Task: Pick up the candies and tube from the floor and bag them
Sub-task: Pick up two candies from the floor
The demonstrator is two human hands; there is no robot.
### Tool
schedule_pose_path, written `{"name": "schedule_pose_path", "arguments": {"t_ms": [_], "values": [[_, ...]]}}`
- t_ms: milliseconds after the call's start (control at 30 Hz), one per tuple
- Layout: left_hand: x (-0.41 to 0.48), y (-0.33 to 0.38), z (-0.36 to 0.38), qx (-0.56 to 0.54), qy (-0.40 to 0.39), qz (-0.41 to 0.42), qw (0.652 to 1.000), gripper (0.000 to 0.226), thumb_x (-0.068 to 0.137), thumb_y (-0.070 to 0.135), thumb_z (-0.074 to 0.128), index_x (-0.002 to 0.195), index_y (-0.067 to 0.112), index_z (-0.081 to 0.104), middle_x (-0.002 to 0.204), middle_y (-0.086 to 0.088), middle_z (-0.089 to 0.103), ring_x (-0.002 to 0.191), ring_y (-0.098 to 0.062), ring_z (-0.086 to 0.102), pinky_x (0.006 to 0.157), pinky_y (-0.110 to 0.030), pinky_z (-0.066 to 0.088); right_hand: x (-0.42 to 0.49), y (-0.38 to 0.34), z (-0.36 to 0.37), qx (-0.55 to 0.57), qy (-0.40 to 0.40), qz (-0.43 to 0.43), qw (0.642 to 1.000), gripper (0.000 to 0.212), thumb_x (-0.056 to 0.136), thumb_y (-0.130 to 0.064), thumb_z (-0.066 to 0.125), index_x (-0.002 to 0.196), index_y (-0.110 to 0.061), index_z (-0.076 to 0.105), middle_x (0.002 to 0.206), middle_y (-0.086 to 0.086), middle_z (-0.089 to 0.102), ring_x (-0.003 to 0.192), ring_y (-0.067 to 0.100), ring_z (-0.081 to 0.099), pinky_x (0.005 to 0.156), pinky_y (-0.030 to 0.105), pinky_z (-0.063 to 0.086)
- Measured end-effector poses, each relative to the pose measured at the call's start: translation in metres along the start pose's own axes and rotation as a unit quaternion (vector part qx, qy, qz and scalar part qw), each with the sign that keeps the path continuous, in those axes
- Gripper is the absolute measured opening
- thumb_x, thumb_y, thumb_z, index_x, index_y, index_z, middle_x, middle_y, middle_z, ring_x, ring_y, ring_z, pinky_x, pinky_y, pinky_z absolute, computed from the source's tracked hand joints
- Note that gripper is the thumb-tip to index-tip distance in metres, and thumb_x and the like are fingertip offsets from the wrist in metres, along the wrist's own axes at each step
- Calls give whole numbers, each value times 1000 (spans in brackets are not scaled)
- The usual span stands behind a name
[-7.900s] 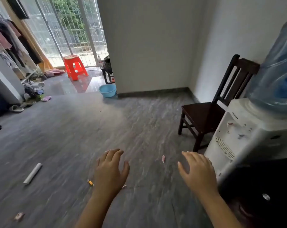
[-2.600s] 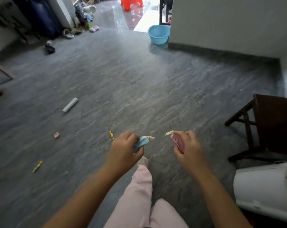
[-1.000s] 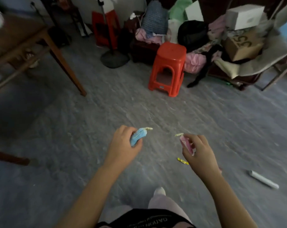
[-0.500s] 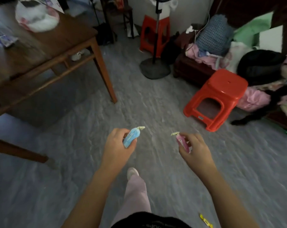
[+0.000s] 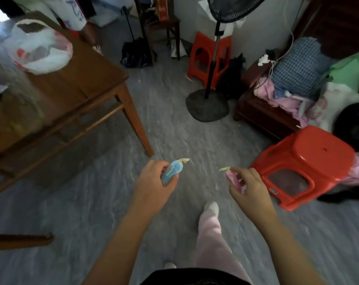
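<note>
My left hand grips a blue wrapped candy whose pale twisted end sticks up past the fingers. My right hand pinches a pink wrapped candy, also with a pale twisted end. Both hands hover above the grey floor in front of me. A white plastic bag with red print lies open on the wooden table at the upper left. The tube and the other candies are out of view.
A table leg stands just ahead of my left hand. A red plastic stool is close on the right, a standing fan's base ahead, another red stool behind it, and piled clothes and bags at the right wall.
My view has swung left toward the table, so the bag now sits closer and the yellow candy on the floor has left the frame. Both hands keep holding their candies.
</note>
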State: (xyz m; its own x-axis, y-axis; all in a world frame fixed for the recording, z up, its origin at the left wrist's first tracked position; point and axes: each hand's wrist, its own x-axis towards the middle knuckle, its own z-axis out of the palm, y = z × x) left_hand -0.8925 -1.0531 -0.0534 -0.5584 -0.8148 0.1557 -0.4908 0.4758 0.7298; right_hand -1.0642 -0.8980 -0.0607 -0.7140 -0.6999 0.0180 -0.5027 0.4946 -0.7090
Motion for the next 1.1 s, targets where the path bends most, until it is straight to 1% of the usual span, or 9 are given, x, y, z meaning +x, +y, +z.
{"name": "schedule_pose_path", "arguments": {"t_ms": [67, 233, 400, 500, 600, 800, 867, 933, 1100], "values": [[44, 2, 21, -4, -3, -2, 1000, 19, 75, 19, 72, 89, 15, 60, 82, 5, 54, 71, -5, 52, 63, -6, 36, 52, 13, -1, -2, 2, -3, 1000, 27, 77, -10, 64, 103, -19, 62, 90, 2, 55, 74, 15, 56, 69, 25, 43], [156, 16, 57, -1, 6, -4, 1000, 25, 74, 31, 66, 91, 13, 61, 84, -1, 56, 75, -15, 54, 67, -26, 45, 186, 15, -10, -2, -8, -47, 999, 26, 77, -8, 65, 101, -16, 63, 89, 2, 53, 73, 12, 54, 63, 14, 36], [239, 16, 63, -4, 45, -40, 998, 17, 76, 22, 71, 88, 14, 61, 81, 3, 53, 73, -7, 51, 63, -11, 37, 299, -7, -6, -5, -47, -106, 993, 22, 77, -10, 66, 98, -14, 65, 83, 1, 52, 70, 14, 54, 64, 13, 36], [276, 2, 59, -1, 67, -74, 995, 16, 74, 25, 68, 86, 17, 60, 80, 7, 53, 73, -4, 51, 63, -10, 36, 353, -24, 13, 0, -83, -129, 988, 25, 77, -8, 66, 98, -20, 64, 83, -1, 51, 67, 8, 52, 65, 8, 38], [322, -23, 53, 5, 113, -113, 987, 18, 71, 20, 72, 85, 16, 62, 79, 3, 54, 72, -5, 52, 63, -9, 37, 408, -42, 42, -5, -134, -144, 980, 26, 78, -9, 64, 103, -17, 63, 92, 6, 55, 72, 16, 55, 69, 23, 45], [432, -79, 22, 20, 169, -157, 973, 19, 75, 17, 73, 90, 13, 61, 84, -2, 57, 74, -15, 54, 64, -30, 46, 524, -109, 115, -14, -166, -206, 964, 25, 78, -12, 65, 102, -18, 65, 88, 2, 53, 70, 15, 56, 67, 17, 42], [468, -94, 4, 24, 172, -172, 970, 20, 76, 19, 71, 92, 14, 60, 86, -2, 56, 76, -15, 54, 65, -29, 45, 561, -141, 138, -8, -189, -222, 957, 24, 78, -13, 65, 102, -19, 64, 86, -2, 50, 71, 10, 54, 69, 20, 43], [499, -109, -14, 20, 190, -185, 964, 20, 78, 22, 70, 93, 15, 60, 87, 0, 55, 77, -12, 52, 66, -25, 43, 594, -174, 159, -8, -224, -252, 941, 23, 80, -13, 63, 102, -19, 62, 86, -1, 50, 70, 3, 50, 67, 13, 39], [550, -145, -58, 32, 245, -227, 942, 21, 77, 21, 70, 95, 15, 61, 89, 1, 55, 78, -11, 52, 65, -20, 41, 660, -244, 217, 5, -279, -305, 911, 23, 82, -16, 61, 104, -22, 60, 93, 2, 53, 73, 1, 51, 65, 11, 36]]}}
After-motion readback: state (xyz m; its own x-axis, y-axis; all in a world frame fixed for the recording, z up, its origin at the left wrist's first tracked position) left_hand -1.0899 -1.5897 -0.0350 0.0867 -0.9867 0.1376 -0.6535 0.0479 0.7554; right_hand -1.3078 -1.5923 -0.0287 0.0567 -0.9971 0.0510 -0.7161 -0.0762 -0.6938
